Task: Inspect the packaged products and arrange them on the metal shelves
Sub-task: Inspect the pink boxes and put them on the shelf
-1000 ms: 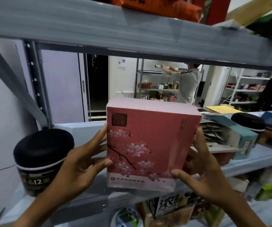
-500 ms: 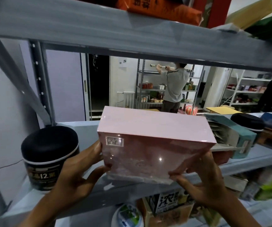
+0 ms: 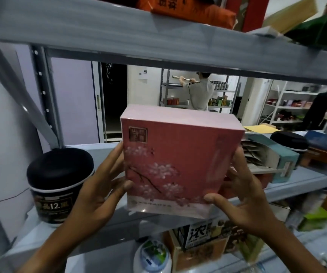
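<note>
our left hand has its fingers spread along the left side of the pink box, and its thumb presses on the front near the bottom corner. our right hand does the same on the other side: the fingers reach up behind the right edge and the thumb lies across the front at the bottom right. so both hands hold the pink box between them. the box stands upright with its front turned to us, and we can see white blossoms on a dark branch painted on it, plus a small dark square mark near the top left. the bottom of the box is down at the front edge of the grey metal shelf, but we cannot tell if it sits on it or is just above it. just to the left of our left hand there is a black tub with a round black lid and the number 12 on its label, standing on the same shelf. to the right of the box we see a teal carton lying on its side with little packets in it, and another black lid behind it. under the shelf there are more boxes and a white bottle with a green label. far back, two people stand at other shelves.
</note>
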